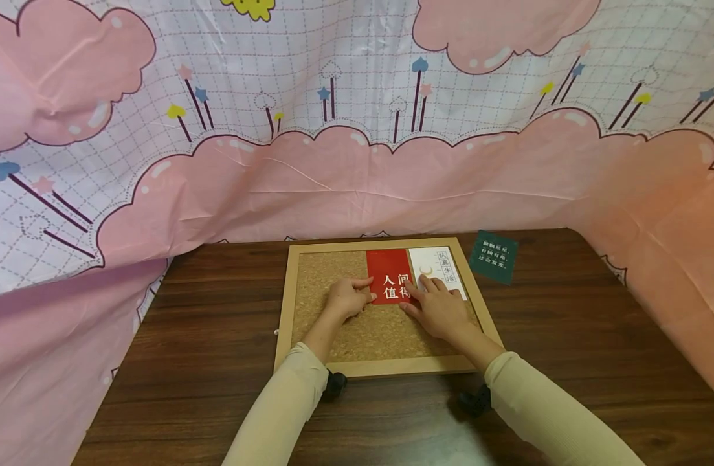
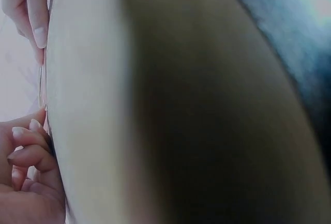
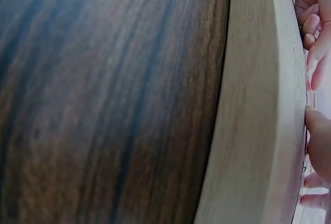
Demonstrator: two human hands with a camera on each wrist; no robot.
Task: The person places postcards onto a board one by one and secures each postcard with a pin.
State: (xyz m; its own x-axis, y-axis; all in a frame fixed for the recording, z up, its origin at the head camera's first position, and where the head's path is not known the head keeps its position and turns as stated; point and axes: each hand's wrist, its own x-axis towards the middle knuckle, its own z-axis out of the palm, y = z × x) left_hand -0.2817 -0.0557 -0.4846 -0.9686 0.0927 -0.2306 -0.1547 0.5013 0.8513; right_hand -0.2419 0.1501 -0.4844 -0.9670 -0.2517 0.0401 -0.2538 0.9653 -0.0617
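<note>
A red card (image 1: 387,263) with white characters lies over the cork board (image 1: 345,340). Thumb and index finger of my left hand (image 1: 344,299) touch its left edge, spread apart, while the other fingers bend under the palm. Along the card's right edge is my right hand (image 1: 441,310), thumb at the lower corner and index finger on the red surface. Its remaining fingers reach over a white card (image 1: 452,280) with a yellow crescent, side by side with the red one. In the left wrist view, the left hand (image 2: 31,167) appears at the edge; the right wrist view catches the right hand (image 3: 320,141).
A pale wooden frame (image 1: 409,366) borders the cork. To its right, a dark green card (image 1: 493,257) with white writing lies on the brown wooden table (image 1: 566,336). Behind hangs a pink and white patterned cloth (image 1: 357,181). Black devices (image 1: 475,401) sit under both wrists.
</note>
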